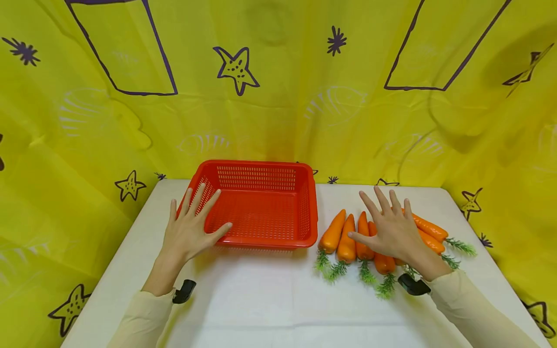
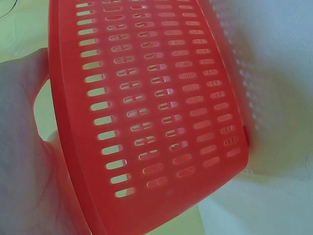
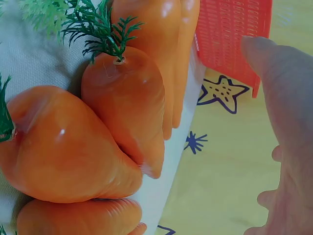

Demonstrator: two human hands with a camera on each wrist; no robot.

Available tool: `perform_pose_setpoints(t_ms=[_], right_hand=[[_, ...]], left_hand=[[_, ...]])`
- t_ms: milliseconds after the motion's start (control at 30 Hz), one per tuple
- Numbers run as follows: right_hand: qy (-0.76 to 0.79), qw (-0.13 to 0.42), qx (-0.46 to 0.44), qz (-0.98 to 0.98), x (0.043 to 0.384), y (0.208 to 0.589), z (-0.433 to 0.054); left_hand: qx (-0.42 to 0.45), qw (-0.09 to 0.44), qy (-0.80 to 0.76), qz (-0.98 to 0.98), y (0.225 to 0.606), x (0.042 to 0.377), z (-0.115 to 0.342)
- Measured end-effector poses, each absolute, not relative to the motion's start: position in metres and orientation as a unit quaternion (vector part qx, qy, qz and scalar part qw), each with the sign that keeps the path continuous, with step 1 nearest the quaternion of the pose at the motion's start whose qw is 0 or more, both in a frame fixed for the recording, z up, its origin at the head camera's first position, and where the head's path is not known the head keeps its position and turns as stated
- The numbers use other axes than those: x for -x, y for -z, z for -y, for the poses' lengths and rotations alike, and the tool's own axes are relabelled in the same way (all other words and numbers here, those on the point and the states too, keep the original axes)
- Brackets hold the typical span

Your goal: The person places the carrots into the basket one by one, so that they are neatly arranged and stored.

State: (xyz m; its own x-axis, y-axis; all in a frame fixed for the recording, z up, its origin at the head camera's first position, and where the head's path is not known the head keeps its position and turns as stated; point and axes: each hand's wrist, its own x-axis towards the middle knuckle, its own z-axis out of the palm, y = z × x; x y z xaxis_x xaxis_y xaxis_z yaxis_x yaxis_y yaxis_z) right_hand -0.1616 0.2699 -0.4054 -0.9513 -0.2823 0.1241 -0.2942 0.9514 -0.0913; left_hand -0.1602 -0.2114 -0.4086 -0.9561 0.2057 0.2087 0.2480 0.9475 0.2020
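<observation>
Fingers spread wide, my left hand (image 1: pixel 187 232) hovers over the left front corner of a red plastic basket (image 1: pixel 261 240). Its slotted side wall (image 2: pixel 146 117) fills much of the left wrist view, with the palm beside the rim. Nothing is held in that hand. To the right, my right hand (image 1: pixel 391 229) is spread above a group of orange carrots (image 1: pixel 332 233) with green leafy tops. Part of the group is hidden under that hand. In the right wrist view, several carrots (image 3: pixel 68 147) lie below the hand, which grips nothing.
A white table (image 1: pixel 256 299) carries the basket and the carrots. Yellow curtain (image 1: pixel 278 116) with drawn stars and fish hangs behind the table and along both sides. Dark straps with small devices (image 1: pixel 184 291) sit at the wrists.
</observation>
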Motion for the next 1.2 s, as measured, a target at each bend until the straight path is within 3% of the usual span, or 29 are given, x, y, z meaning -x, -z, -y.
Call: perform_pose_setpoints(t_ms=[533, 833, 1200], right_hand=[[-0.052, 0.079, -0.179, 0.979, 0.17, 0.39, -0.279], [-0.067, 0.061, -0.182, 0.979, 0.176, 0.374, -0.307], [-0.086, 0.032, -0.162, 0.983, 0.183, 0.378, -0.35]], left_hand=[[0.11, 0.074, 0.137, 0.982, 0.391, 0.165, 0.226], [0.114, 0.025, 0.207, 0.971, 0.38, 0.169, 0.259], [0.127, -0.014, 0.369, 0.921, 0.393, 0.177, 0.288]])
